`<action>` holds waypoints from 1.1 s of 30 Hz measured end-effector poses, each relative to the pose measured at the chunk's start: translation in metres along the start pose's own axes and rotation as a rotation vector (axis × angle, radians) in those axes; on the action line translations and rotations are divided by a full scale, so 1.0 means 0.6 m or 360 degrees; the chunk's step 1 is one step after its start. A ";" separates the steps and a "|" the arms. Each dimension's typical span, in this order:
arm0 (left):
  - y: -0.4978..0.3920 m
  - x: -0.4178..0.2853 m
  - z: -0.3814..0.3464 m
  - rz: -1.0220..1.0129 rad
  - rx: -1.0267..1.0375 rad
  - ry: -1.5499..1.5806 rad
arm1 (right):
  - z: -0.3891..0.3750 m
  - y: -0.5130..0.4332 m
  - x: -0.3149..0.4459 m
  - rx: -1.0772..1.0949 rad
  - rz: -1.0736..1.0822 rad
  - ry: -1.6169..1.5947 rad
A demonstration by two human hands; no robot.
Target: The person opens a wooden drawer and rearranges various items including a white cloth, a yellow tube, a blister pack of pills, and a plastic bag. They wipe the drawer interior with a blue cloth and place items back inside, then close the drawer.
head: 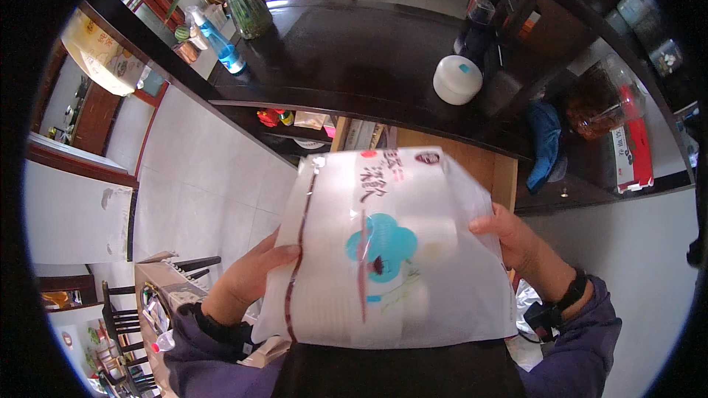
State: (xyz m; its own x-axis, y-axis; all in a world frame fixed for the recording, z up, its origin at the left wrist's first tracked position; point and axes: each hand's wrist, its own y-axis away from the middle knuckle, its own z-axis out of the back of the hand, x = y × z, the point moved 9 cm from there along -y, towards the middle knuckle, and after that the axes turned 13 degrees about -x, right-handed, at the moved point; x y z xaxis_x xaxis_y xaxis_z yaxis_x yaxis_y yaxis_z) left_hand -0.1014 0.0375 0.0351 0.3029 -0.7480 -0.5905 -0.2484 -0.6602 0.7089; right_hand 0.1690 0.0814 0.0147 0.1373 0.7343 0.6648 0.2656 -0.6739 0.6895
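A large white translucent plastic bag [442, 293] spans the space before my body, printed with a teal flower and dark characters. Ribbed, stacked shapes show faintly through its lower left; what they are cannot be made out. My left hand [254, 271] grips the bag's left edge, thumb on the front. On the opposite side my right hand [511, 237] pinches the bag's edge, its thumb in front and the fingers hidden behind. Beyond the bag is a pulled-out wooden drawer [500, 168], mostly covered by it.
A dark cabinet [354, 55] stands ahead, bearing a round white container [458, 80], a blue bottle [221, 47] and a glass vase with a plant [249, 11]. Right of the drawer lies a blue cloth item [543, 146]. A table [152, 331] with chairs is at lower left.
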 end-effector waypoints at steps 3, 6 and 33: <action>-0.038 0.004 -0.042 0.0027 0.0046 -0.0197 | 0.059 0.005 -0.026 -0.0075 0.0006 0.0044; -0.100 -0.005 -0.098 -0.0163 0.0163 -0.0438 | 0.117 -0.017 -0.031 -0.0198 0.0088 0.0041; -0.313 0.047 -0.157 -0.1360 -0.0055 -0.2349 | 0.236 -0.107 -0.020 -0.1150 0.1298 0.1571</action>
State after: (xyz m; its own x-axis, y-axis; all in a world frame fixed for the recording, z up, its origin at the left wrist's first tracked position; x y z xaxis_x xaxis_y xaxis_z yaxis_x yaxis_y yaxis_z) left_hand 0.0405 0.1467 -0.0784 -0.7217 0.3561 -0.5936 -0.4554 -0.8901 0.0198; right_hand 0.2855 0.1273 -0.0780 -0.7601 -0.0133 0.6496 -0.1290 -0.9768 -0.1710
